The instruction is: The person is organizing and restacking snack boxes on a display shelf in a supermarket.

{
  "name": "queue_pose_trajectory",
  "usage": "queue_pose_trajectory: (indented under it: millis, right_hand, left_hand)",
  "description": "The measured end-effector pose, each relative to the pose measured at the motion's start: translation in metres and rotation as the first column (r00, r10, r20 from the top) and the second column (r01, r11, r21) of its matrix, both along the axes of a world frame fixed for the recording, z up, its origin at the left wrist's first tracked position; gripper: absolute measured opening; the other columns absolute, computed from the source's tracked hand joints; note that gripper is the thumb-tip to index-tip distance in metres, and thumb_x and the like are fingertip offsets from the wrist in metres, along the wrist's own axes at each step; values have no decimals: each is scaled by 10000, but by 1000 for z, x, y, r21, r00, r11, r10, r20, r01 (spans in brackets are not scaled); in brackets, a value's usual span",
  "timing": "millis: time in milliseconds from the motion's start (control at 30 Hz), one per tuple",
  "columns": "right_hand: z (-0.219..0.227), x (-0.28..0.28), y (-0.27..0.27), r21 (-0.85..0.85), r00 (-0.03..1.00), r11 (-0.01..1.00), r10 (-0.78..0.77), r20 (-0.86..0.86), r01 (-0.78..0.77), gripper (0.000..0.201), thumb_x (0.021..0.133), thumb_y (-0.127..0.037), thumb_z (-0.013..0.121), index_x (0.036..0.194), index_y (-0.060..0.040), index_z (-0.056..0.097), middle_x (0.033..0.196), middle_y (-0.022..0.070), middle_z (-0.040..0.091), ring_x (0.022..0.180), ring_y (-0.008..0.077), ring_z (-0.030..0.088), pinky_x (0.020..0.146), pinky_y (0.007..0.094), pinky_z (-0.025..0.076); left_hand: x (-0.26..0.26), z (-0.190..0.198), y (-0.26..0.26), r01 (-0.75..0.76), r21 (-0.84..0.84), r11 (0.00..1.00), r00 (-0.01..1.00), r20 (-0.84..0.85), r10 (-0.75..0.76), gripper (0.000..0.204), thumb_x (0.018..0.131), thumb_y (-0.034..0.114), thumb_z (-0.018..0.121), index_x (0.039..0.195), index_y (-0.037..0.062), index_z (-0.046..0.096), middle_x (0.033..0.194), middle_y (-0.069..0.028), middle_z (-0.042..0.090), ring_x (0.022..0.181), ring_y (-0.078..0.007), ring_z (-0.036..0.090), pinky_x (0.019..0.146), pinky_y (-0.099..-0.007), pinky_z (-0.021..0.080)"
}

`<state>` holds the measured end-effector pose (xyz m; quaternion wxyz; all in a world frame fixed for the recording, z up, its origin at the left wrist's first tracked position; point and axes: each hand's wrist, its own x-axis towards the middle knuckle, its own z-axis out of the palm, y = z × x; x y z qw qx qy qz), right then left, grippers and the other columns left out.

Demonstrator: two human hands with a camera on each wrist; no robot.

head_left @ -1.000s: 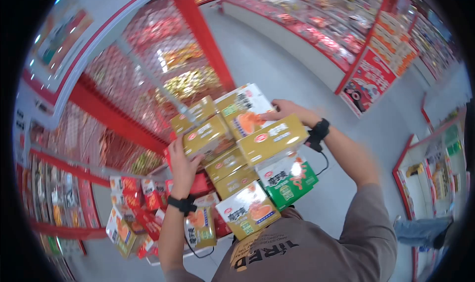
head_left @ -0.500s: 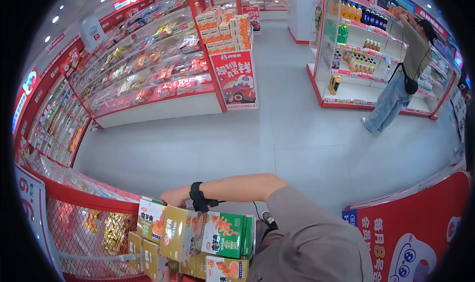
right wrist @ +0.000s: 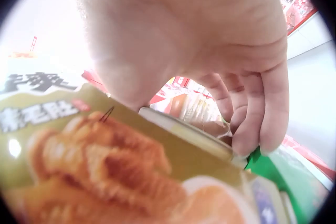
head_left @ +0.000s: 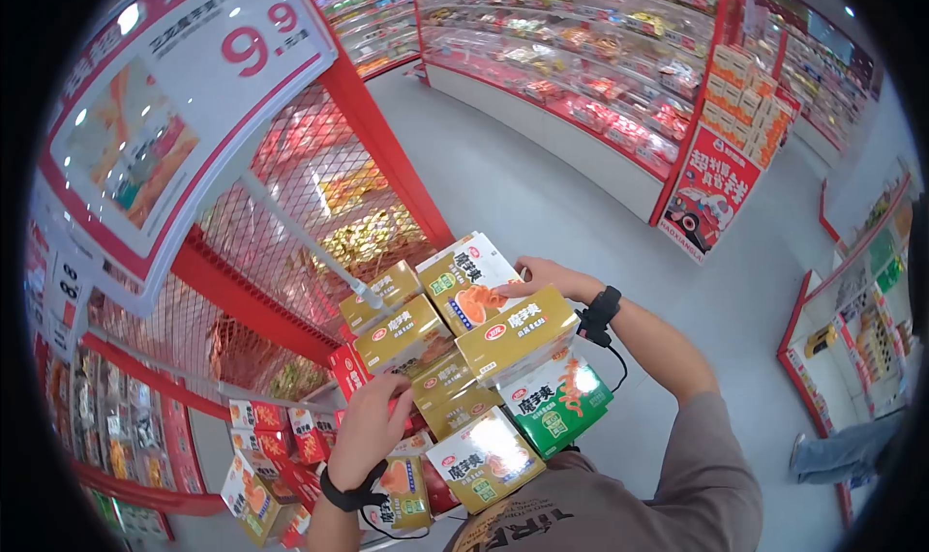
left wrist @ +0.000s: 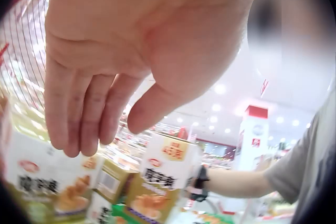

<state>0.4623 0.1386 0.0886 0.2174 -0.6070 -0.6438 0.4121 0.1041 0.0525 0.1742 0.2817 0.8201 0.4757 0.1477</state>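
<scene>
A pile of konjac snack boxes stands before my body, gold, white and green. With the thumb on its front and the fingers over its right edge, my right hand (head_left: 556, 281) grips the white-and-gold box (head_left: 450, 283) at the back. A gold box (head_left: 515, 334) and a green box (head_left: 561, 407) lie nearer to me. In the left wrist view, my left hand (left wrist: 142, 40) has straight fingers pointing down above the boxes. The head view puts it at the pile's left side, close to a gold box (head_left: 402, 334). Another white-and-gold box (head_left: 489, 460) lies against my shirt.
A red-framed mesh bin (head_left: 261, 300) of wrapped snacks borders the pile, with a large price sign (head_left: 184, 117) above it. Red boxes (head_left: 314, 441) are heaped at lower left. Snack shelves (head_left: 581, 78) line the far aisle. A person's leg (head_left: 842, 450) shows at right.
My left hand has come off the gold box at the left and drawn back toward my body. The head view swung up across the aisle, then down again. My right hand stays at the back box.
</scene>
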Motion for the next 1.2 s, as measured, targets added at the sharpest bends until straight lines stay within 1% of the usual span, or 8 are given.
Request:
queue_pose_trajectory:
  millis: [167,300,400,633,733,833,1000,1200]
  right_hand:
    - [8,8,10,-91,998,996,6,-64,-12,772,868,-652,573,1146,66,610,973,123,659,857,194,618,750,304,485]
    - [-9,5,12,-107,1000,994,19,-17,-20,823,878,-680,517,1133,93,636,1018,191,675,924,248,647,809,340,498]
    - [22,-13,-1,-135,998,990,40,-48,-46,738,910,-608,534,1121,91,647,1020,179,694,940,209,663,815,319,509]
    - [9,14,-5,-101,851,990,-139,-507,101,586,890,-358,695,1274,56,537,1137,140,657,989,158,639,868,282,499]
    - [18,15,2,240,858,951,-45,-512,194,626,827,-293,767,1292,44,516,1114,134,650,1003,162,628,896,304,492]
    - [53,12,-3,511,960,837,-59,-273,196,702,741,-203,832,1313,17,490,1131,122,626,1029,182,614,927,315,478]
    - [127,-6,-30,892,994,440,26,103,-104,755,659,-150,867,1301,0,499,1175,131,590,1052,259,605,896,350,494]
    - [189,-50,-72,891,915,205,101,392,-404,765,610,-190,872,1280,-11,549,1145,173,587,989,340,607,838,387,498]
  left_hand:
    - [30,-54,35,188,-394,900,871,491,33,474,1002,276,523,1353,-38,472,1280,-129,589,1158,-222,569,977,-339,453]
    - [49,-73,53,271,-671,690,760,589,275,528,1039,375,436,1440,32,409,1284,16,537,1171,-76,481,1048,-254,361]
    - [59,-65,53,295,-712,637,737,594,322,551,1050,330,406,1481,-1,315,1458,-91,443,1341,-159,428,1117,-320,339]
    - [73,-57,48,421,-513,748,702,706,90,598,1072,406,232,1512,0,235,1538,-111,322,1400,-209,343,1179,-347,237]
    - [64,-56,53,336,-339,879,765,642,-45,597,1057,405,304,1497,2,283,1508,-129,365,1364,-209,366,1139,-333,264]
    - [50,-51,42,143,-198,970,807,590,1,519,970,313,579,1381,6,496,1274,-156,614,1094,-196,603,949,-327,470]
    - [-7,26,9,-53,212,976,873,485,-58,575,844,108,699,1362,-17,484,1342,-160,556,1228,-216,548,981,-366,453]
    - [-6,48,-9,-138,543,828,832,518,-201,1110,661,278,881,1512,53,205,1559,-190,253,1397,-343,357,1078,-450,383]
